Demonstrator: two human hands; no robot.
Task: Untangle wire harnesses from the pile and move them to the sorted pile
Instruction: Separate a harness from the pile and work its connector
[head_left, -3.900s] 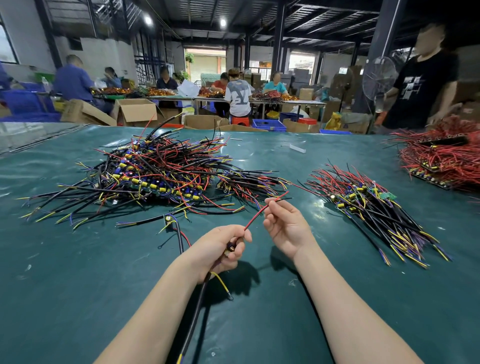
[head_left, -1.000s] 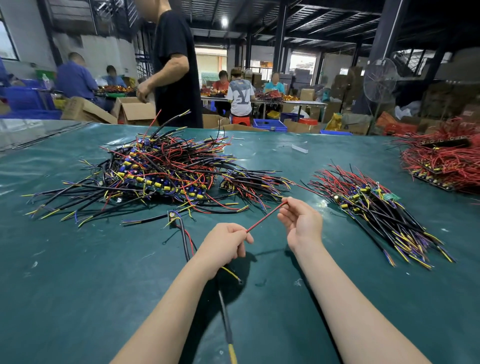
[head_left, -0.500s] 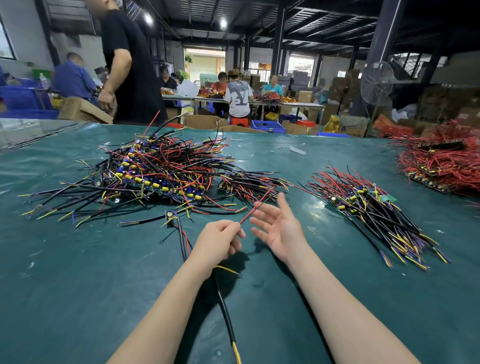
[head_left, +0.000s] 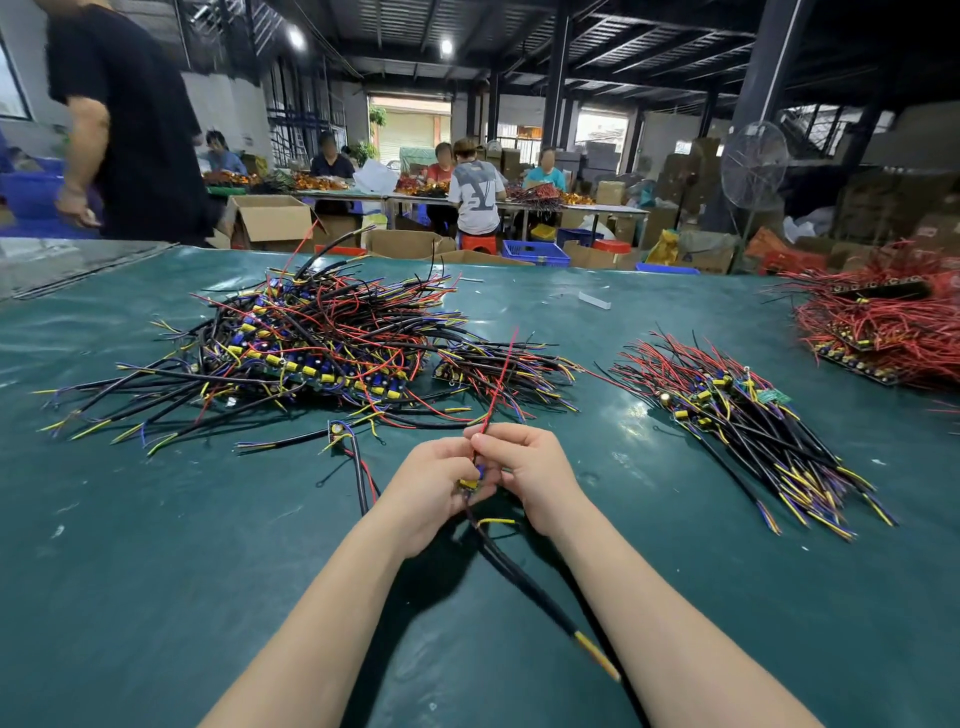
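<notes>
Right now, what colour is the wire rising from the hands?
The thin wire is red; head view.

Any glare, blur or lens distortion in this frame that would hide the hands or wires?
Head view: the wide-angle lens tilts the pillars inward; soft glare on the mat beside the sorted pile; dark shadow beneath the left hand and right hand; both, and the harness, are sharp.
</notes>
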